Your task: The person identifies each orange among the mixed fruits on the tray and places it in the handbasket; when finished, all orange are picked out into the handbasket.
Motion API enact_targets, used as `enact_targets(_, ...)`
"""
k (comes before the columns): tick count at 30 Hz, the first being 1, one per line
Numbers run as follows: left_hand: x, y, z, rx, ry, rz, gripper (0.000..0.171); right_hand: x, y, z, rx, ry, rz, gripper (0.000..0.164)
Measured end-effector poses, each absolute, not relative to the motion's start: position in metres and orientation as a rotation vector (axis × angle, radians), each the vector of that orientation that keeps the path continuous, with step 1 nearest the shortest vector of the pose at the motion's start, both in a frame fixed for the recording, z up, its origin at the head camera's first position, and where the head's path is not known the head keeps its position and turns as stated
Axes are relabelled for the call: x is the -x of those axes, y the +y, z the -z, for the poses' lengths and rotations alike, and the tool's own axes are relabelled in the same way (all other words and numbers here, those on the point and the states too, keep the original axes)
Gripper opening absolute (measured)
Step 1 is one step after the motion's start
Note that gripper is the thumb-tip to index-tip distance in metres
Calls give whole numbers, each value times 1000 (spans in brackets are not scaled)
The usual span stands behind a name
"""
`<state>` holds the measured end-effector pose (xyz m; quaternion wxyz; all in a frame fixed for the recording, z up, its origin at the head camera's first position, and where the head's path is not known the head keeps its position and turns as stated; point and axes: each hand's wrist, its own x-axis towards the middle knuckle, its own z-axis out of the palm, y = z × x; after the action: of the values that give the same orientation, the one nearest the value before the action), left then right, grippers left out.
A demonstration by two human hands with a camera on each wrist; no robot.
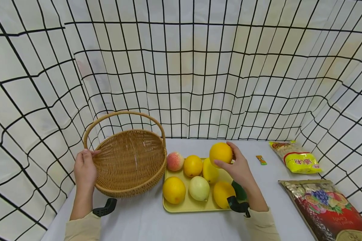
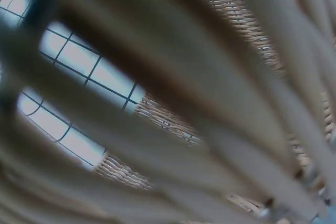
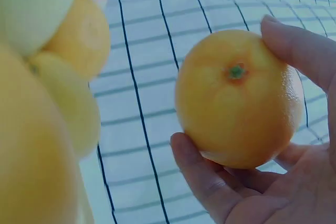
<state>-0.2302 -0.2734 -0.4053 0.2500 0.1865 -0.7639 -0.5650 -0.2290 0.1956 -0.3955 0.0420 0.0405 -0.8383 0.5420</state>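
Observation:
My left hand (image 1: 85, 169) grips the left rim of a brown wicker basket (image 1: 129, 164) with an arched handle. The basket tilts, its hollow inside facing me; close wicker strands (image 2: 241, 19) fill much of the left wrist view, blurred. My right hand (image 1: 239, 167) holds an orange (image 1: 221, 154) between thumb and fingers, above a pale yellow tray (image 1: 196, 210). In the right wrist view the orange (image 3: 239, 98) shows its green stem end. On the tray lie a peach (image 1: 175, 161), a pale green fruit (image 1: 199, 188), a yellow fruit (image 1: 210, 171) and several orange ones (image 1: 174, 190).
A dark green fruit (image 1: 239, 191) is partly hidden behind my right wrist. To the right lie a small candy packet (image 1: 261, 160), a yellow-labelled bag (image 1: 298, 159) and a large red candy bag (image 1: 328, 207). Black-grid white walls (image 1: 193, 83) enclose the table's back and sides.

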Motion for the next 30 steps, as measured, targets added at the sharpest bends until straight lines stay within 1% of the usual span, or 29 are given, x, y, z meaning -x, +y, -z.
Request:
enact_targets(4, 230, -274, 405, -521, -2090, 1561, 54, 228, 182, 395, -166, -2524, -1712, 90)
enact_targets(11, 228, -274, 404, -532, -2124, 1561, 79, 228, 162, 397, -187, -2487, -1768, 89)
enact_targets(14, 226, -275, 403, -536, -2140, 1538, 84, 227, 152, 399, -190, -2461, -1785, 87)
enact_targets(18, 225, -275, 404, -538, -2147, 1507, 85, 225, 135, 402, -217, -2430, -1785, 85)
enact_targets(30, 228, -272, 407, -513, -2155, 1481, 80, 217, 90, 405, -381, -2401, -1878, 84)
